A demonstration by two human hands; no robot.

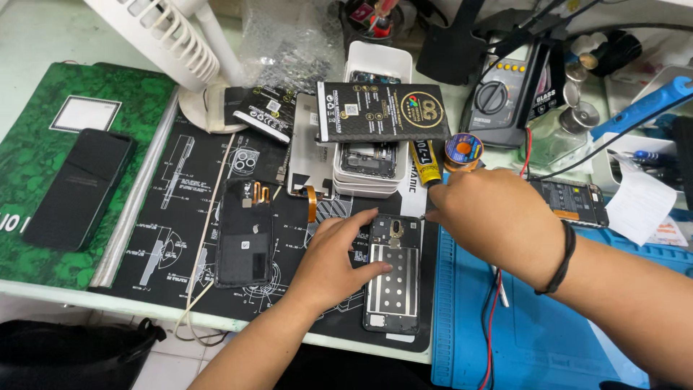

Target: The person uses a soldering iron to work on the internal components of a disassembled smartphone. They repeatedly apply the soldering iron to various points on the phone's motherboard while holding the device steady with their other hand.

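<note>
At the desk's left edge I see a green marbled hardcover ledger (43,155) with a dark slab-shaped phone (78,189) lying on it. Next along, on the black printed work mat (173,217), lies a black phone screen assembly with copper-coloured flex cables (245,232), well apart from the ledger. My left hand (333,258) comes in from the front edge, fingers spread and pressing flat on the upper left side of the opened black phone with a perforated metal plate (393,278), which sits near the front edge of the desk, on the mat's right side just beside the blue silicone mat (534,339). Behind it stands a stack of white plastic trays (369,170) under a black carbon-patterned flat box (382,110). My right hand (494,217), a black band on the wrist, hovers over the phone's top right corner, fingertips pressed together; I cannot tell what they pinch. Behind it sits a grey multimeter (502,94).
</note>
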